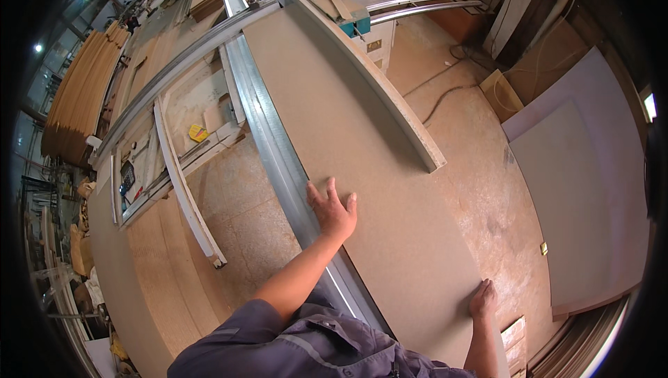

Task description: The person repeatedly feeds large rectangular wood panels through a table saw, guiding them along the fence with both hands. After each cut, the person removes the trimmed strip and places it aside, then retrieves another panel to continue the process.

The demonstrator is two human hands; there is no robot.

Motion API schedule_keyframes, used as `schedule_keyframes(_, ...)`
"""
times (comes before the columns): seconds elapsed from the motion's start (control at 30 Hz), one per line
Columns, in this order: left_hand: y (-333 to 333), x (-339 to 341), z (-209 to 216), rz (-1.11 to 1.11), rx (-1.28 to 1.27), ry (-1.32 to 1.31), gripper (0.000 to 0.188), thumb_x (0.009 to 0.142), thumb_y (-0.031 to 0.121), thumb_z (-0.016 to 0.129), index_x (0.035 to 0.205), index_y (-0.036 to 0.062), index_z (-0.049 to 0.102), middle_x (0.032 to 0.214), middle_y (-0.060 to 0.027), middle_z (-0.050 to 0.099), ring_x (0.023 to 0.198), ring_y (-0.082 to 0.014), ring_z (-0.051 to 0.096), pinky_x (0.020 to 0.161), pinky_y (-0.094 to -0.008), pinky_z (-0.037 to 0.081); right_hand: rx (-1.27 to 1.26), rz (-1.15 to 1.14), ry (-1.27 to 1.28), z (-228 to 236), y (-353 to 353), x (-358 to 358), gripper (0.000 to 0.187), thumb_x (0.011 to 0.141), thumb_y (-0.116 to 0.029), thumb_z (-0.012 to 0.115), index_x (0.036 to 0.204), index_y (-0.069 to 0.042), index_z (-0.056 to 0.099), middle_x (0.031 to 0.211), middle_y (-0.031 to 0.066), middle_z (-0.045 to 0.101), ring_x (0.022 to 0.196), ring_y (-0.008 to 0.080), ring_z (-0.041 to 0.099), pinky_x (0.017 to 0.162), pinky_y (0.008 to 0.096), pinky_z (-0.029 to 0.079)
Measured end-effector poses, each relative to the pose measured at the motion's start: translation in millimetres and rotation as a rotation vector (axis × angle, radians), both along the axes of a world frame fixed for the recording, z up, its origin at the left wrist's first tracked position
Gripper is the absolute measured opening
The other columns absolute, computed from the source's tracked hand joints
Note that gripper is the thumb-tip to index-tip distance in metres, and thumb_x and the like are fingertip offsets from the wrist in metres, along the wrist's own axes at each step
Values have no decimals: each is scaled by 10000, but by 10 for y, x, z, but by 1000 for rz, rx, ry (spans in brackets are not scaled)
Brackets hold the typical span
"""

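Observation:
A long, flat brown board [379, 218] stretches away from my body, lying beside a shiny metal rail [268, 127] on its left. My left hand [332, 210] rests on the board close to that rail, fingers spread and nothing held. At the board's right edge, nearer to me, my right hand [483, 299] is closed on the rim; its fingers are partly hidden. A long straight bar [376, 79] with a pale, rough end runs over the far part of the board, along its right side.
A large pale sheet [584, 204] leans at the right. On the left stand a curved-looking pale strip [177, 169], a yellow object [198, 132] on a frame, and a tall stack of brown sheets [87, 93]. A cable [445, 96] crosses the floor.

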State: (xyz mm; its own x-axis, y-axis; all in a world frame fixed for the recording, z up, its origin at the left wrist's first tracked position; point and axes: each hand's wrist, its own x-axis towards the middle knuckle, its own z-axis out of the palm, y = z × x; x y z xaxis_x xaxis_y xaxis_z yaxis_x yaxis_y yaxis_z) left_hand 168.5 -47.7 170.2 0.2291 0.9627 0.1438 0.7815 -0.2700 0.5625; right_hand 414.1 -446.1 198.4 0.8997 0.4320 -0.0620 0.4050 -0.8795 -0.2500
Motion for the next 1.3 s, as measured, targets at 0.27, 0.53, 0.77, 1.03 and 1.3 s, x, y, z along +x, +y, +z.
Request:
schedule_keyframes(0.27, 106, -2, 33, -10, 46, 16, 760, 885, 373, 699, 1470, 70, 319, 1487, -454, 114, 1392, -598, 162, 1127, -655, 196, 82, 400, -135, 321, -6, -679, 458, 877, -199, 635, 1295, -43, 531, 1274, 178, 529, 1209, 407, 470, 1022, 545, 370)
schedule_keyframes(0.53, 57, 26, 62, 11, 7, 11, 765, 875, 386, 707, 1471, 94, 327, 1502, -430, 117, 1401, -573, 178, 1134, -631, 210, -140, 887, -71, 478, -616, -1917, 753, 958, -570, 531, 1458, -16, 427, 1338, 230, 544, 1315, 416, 440, 1144, 497, 325)
schedule_keyframes(0.77, 23, 51, 43, 29, 6, -7, 747, 871, 378, 711, 1458, 104, 339, 1503, -419, 128, 1397, -562, 196, 1126, -632, 232, -39, 797, -53, 566, -543, -1935, 599, 704, -281, 763, 1265, -133, 616, 1366, 101, 499, 1268, 333, 444, 1086, 559, 306)
schedule_keyframes(1.03, 182, 81, 35, 74, 21, 33, 765, 867, 399, 703, 1461, 77, 342, 1499, -418, 171, 1406, -528, 219, 1157, -585, 220, 56, 787, -43, 497, -455, -1901, 570, 725, -304, 774, 1268, -171, 658, 1379, 82, 522, 1271, 313, 466, 1105, 529, 310)
schedule_keyframes(1.3, -1629, 125, 122, 8, 3, 34, 750, 919, 356, 600, 1516, 55, 261, 1549, -391, 122, 1452, -507, 186, 1189, -588, 169, 122, 728, -27, 601, -372, -1896, 524, 829, -348, 729, 1323, -204, 625, 1412, 51, 518, 1325, 272, 450, 1155, 485, 285)
